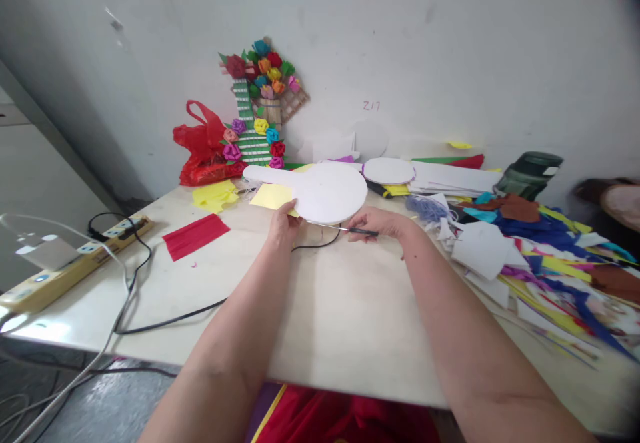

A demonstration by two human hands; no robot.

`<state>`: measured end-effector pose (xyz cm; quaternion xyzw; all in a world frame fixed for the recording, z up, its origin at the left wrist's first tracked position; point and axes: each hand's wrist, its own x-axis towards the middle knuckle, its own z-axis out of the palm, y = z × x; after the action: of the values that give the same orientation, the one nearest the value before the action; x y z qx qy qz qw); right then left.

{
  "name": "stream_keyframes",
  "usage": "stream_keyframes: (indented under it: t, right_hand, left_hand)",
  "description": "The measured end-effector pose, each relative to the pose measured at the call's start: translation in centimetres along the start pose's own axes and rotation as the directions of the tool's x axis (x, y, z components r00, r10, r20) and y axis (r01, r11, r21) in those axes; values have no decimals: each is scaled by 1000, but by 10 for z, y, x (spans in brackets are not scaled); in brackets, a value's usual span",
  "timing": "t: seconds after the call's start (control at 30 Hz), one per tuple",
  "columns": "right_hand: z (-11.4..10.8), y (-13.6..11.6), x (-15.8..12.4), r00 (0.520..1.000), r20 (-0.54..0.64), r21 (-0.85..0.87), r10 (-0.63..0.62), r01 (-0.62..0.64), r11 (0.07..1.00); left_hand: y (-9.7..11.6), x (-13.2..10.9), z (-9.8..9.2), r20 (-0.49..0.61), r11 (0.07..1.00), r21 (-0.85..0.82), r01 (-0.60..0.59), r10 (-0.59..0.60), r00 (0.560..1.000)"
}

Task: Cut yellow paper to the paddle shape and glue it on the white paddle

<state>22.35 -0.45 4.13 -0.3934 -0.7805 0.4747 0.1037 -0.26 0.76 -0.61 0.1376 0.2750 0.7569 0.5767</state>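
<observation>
My left hand point(286, 221) pinches a yellow paper sheet point(271, 197) at its lower right corner. Against that sheet lies a white paddle-shaped cutout point(331, 193), its narrow handle pointing left and its round part toward the right. My right hand point(367, 221) is closed around black-handled scissors point(363, 231). Their thin metal blades point left, just below the cutout's lower edge, toward my left fingertips. Whether the blades touch the paper I cannot tell. A black cable curves below the blades, and its end near my right hand is hidden.
A power strip point(75, 266) with a white charger and cables lies left. Red paper point(196, 236), a red plastic bag point(203, 146) and paper flowers point(255, 109) stand or lie behind it. Another white oval point(389, 171), a dark bottle point(530, 175) and colourful scraps point(555, 256) are right.
</observation>
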Motion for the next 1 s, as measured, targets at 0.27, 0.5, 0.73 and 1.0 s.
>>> stream_keyframes:
  t: [0.27,0.5,0.73,1.0]
  right_hand:
    - [0,2,4,1000,-22,-25,13,-13,1000]
    - [1,4,5,999,-35,-13,7,-8,1000]
    - [2,6,7,999,-43,9,-4,4,1000]
    - [1,11,12,999,-37,-8,-17,16,1000]
  left_hand:
    - [0,3,-1,-1,1000,4,-9,9,1000]
    - [0,3,-1,7,999,16,-31,31,1000]
    - [1,3,-1,-2,998,41,-40,40,999]
    - [1,1,0,28,997,52,-56,55,998]
